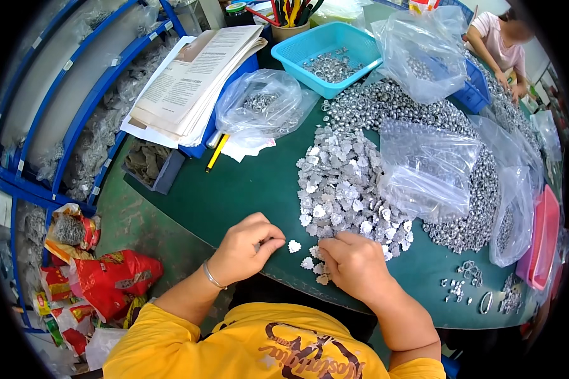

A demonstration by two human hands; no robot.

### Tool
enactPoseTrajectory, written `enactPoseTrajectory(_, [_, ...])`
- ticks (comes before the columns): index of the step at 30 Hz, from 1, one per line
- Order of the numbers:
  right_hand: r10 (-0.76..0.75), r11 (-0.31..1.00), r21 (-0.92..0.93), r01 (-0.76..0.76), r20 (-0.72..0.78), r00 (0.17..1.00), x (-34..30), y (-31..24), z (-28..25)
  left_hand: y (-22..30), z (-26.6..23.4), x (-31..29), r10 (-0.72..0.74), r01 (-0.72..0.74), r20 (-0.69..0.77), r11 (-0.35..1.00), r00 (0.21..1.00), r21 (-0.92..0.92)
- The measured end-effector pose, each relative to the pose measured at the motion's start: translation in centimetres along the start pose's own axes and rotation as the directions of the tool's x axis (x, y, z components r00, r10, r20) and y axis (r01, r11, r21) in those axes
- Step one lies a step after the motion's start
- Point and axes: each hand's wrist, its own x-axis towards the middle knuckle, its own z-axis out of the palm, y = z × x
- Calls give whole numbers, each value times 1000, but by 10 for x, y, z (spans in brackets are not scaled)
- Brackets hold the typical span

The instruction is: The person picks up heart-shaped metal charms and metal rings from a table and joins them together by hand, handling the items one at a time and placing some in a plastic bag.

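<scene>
A heap of small flat silver metal pieces with scalloped edges (341,183) lies on the green table in front of me. At the table's near edge my left hand (245,249) is closed, thumb pressed to the curled fingers; what they hold, if anything, is hidden. My right hand (357,265) rests at the heap's near side, its fingertips pinched together and pointing down among the pieces. Whatever lies between those fingertips cannot be made out. One loose scalloped piece (294,246) sits between my hands, and several others lie just beside my right fingertips.
Behind the heap spreads a mass of silver rings (455,234), partly under clear plastic bags (423,167). A blue basket (284,54), papers (183,95) and a yellow pen (217,153) lie farther back. Shelves (76,82) stand left; a pink tray (540,240) right. Another person (496,44) works at far right.
</scene>
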Motion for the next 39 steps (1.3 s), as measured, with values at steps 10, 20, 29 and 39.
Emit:
enactPoseTrajectory(10, [157, 867, 471, -163, 51, 986, 5, 2, 6, 8, 18, 0, 55, -57, 22, 991, 998, 117])
enactPoseTrajectory(20, [368, 423, 740, -524, 388, 845, 9, 11, -29, -6, 6, -4, -308, 435, 379, 138, 873, -890])
enactPoseTrajectory(29, [60, 992, 99, -84, 225, 973, -2, -4, -8, 5, 18, -7, -155, 199, 137, 881, 978, -429])
enactPoseTrajectory(39, [352, -245, 909, -338, 408, 842, 3, 20, -46, 12, 27, -7, -33, 65, 136, 968, 990, -244])
